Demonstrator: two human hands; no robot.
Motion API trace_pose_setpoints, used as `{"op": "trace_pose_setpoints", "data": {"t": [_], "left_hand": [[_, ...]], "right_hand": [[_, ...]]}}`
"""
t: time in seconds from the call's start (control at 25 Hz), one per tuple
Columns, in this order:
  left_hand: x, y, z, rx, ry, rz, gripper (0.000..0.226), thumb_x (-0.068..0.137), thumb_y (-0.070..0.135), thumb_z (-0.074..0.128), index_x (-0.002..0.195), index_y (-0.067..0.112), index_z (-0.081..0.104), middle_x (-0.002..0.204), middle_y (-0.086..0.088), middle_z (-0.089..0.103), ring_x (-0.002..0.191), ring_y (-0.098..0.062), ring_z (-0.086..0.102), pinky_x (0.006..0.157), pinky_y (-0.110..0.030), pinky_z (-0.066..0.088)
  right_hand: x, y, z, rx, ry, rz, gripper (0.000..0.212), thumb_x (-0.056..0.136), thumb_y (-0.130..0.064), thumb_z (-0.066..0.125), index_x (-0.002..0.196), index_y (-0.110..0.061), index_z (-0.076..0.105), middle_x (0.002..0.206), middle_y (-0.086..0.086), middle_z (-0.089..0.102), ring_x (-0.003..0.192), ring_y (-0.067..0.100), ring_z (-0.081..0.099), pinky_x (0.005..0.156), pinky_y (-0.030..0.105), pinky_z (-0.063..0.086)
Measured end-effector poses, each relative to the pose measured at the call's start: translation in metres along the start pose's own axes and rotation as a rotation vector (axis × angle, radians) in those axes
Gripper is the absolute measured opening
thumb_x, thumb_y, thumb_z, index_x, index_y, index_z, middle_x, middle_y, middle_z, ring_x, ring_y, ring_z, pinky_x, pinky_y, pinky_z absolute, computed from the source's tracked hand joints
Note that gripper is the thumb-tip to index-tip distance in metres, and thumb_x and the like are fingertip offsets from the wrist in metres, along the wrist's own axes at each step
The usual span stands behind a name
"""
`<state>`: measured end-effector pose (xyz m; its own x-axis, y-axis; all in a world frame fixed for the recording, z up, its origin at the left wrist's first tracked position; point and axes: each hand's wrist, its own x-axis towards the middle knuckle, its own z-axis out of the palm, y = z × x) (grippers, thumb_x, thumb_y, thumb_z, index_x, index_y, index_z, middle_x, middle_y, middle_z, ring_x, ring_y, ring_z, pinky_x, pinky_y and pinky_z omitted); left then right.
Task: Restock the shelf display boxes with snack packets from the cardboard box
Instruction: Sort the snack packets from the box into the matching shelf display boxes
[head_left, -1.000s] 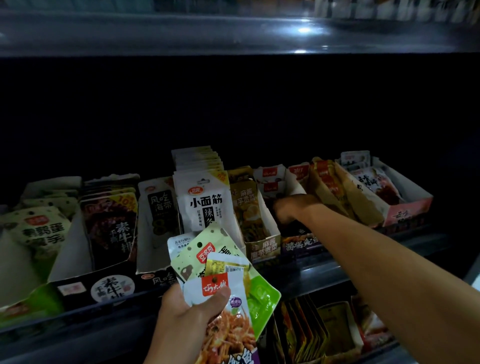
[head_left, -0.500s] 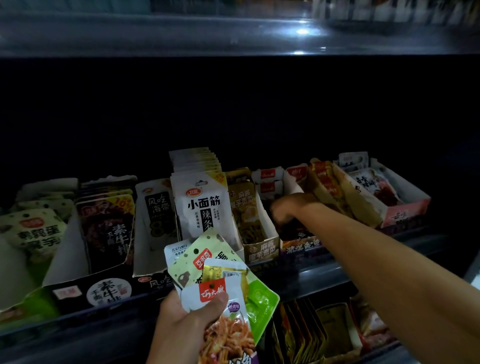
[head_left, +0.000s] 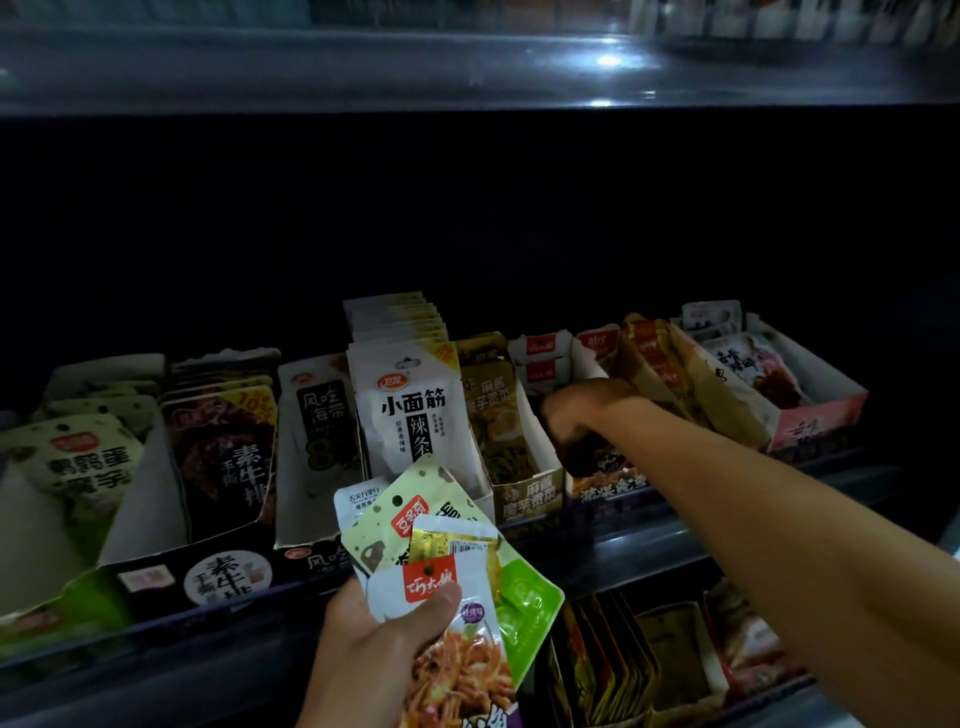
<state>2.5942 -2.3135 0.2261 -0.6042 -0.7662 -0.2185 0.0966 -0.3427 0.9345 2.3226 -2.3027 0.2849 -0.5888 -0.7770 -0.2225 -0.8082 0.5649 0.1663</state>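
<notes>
Restocking mid-reach: spare packets fanned in one hand, the other down in a display box.

Below the white noodle packet (head_left: 410, 410), the left hand (head_left: 374, 644) pinches a fan of snack packets (head_left: 441, 561), labels up for sorting. Right of it, the right hand (head_left: 576, 410) dips into the purple display box (head_left: 605, 486), fingers curled, probably seating a packet; shadow hides its grip.

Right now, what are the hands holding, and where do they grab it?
The left hand holds a fan of snack packets by their lower ends, thumb across the front one. The right hand reaches into a display box; its grip cannot be told.
</notes>
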Motion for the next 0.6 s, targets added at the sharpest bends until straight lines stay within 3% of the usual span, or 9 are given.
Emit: {"op": "trace_pose_setpoints", "data": {"t": [0.12,0.28,0.36,0.48,0.6], "left_hand": [[0.007,-0.001,-0.009,0.041,-0.014,0.021,0.032,0.079,-0.008,0.073,0.104,0.010,0.069,0.082,-0.005,0.078,0.086,-0.027,0.071,0.068,-0.031,0.047],[0.007,0.000,-0.011,0.067,-0.013,0.041,0.029,0.078,-0.009,0.074,0.099,0.011,0.069,0.084,-0.006,0.078,0.085,-0.026,0.071,0.069,-0.032,0.047],[0.005,0.003,-0.010,0.065,0.001,0.039,0.028,0.078,-0.010,0.073,0.096,0.010,0.068,0.082,-0.007,0.078,0.084,-0.027,0.070,0.069,-0.032,0.047],[0.003,0.004,-0.009,0.074,0.015,0.060,0.027,0.079,-0.009,0.073,0.098,0.009,0.068,0.076,-0.003,0.077,0.084,-0.025,0.070,0.068,-0.031,0.046],[0.003,0.004,-0.010,0.069,0.002,0.047,0.027,0.079,-0.007,0.073,0.099,0.009,0.067,0.082,-0.006,0.078,0.084,-0.027,0.070,0.068,-0.032,0.047]], "right_hand": [[0.003,0.001,-0.002,-0.068,-0.042,-0.032,0.018,0.092,-0.015,0.056,0.105,-0.007,0.066,0.092,0.016,0.060,0.069,0.021,0.043,0.068,0.034,0.037],[0.008,-0.003,-0.005,-0.104,-0.019,-0.040,0.013,0.092,-0.010,0.054,0.079,-0.011,0.056,0.078,0.006,0.051,0.064,0.018,0.045,0.070,0.035,0.041],[0.005,-0.004,-0.009,-0.069,0.030,-0.069,0.007,0.093,-0.007,0.051,0.091,-0.013,0.054,0.085,0.004,0.053,0.073,0.019,0.049,0.071,0.034,0.043],[-0.007,0.003,-0.021,-0.014,0.205,-0.132,0.006,0.098,-0.015,0.048,0.101,-0.018,0.053,0.094,0.002,0.056,0.083,0.018,0.052,0.074,0.032,0.043],[-0.014,0.019,-0.033,0.142,0.500,-0.122,0.025,0.100,-0.020,0.048,0.120,-0.011,0.060,0.112,0.007,0.060,0.100,0.024,0.057,0.082,0.034,0.046]]}}
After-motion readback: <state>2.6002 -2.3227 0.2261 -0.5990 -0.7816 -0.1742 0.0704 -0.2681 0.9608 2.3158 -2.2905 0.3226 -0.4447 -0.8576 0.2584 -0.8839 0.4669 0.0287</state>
